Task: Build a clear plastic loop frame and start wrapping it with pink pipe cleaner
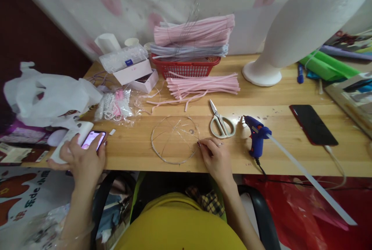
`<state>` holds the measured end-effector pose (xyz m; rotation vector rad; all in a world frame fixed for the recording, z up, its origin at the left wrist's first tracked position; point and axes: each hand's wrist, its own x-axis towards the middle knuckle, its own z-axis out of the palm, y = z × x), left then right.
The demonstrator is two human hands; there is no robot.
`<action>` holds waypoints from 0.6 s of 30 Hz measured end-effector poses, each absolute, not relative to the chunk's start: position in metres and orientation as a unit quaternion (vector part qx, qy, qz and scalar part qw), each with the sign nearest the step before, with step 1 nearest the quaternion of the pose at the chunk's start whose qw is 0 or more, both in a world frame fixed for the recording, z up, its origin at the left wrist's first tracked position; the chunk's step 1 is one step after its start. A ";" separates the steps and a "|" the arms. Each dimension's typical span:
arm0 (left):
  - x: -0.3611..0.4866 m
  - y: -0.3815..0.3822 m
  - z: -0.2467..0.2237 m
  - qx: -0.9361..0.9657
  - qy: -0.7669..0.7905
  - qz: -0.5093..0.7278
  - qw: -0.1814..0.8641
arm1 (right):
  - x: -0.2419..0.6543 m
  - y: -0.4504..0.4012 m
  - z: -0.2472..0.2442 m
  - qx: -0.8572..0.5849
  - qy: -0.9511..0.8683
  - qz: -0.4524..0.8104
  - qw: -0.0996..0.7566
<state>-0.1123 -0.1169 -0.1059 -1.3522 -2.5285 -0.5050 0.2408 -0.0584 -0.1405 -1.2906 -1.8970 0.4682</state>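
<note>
Scissors (222,124), blue glue gun (257,137), red basket (186,68)

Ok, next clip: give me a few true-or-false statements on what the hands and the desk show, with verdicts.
1. The left hand rests on a lit phone. True.
2. The right hand holds the scissors. False: its fingertips touch the wire ring; the scissors lie apart.
3. The blue glue gun stands right of the scissors. True.
4. The red basket is empty. False: pink strips are stacked on it.
5. A dark phone lies on the table. True.
</note>
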 end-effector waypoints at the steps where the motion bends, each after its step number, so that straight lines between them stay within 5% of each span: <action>1: -0.112 -0.117 -0.107 -0.466 -0.859 -0.170 0.125 | 0.241 -0.058 -0.141 -0.507 -0.746 0.183 0.390; 18: -0.125 -0.137 -0.120 -0.448 -0.854 -0.208 0.162 | 0.241 -0.058 -0.141 -0.507 -0.746 0.185 0.390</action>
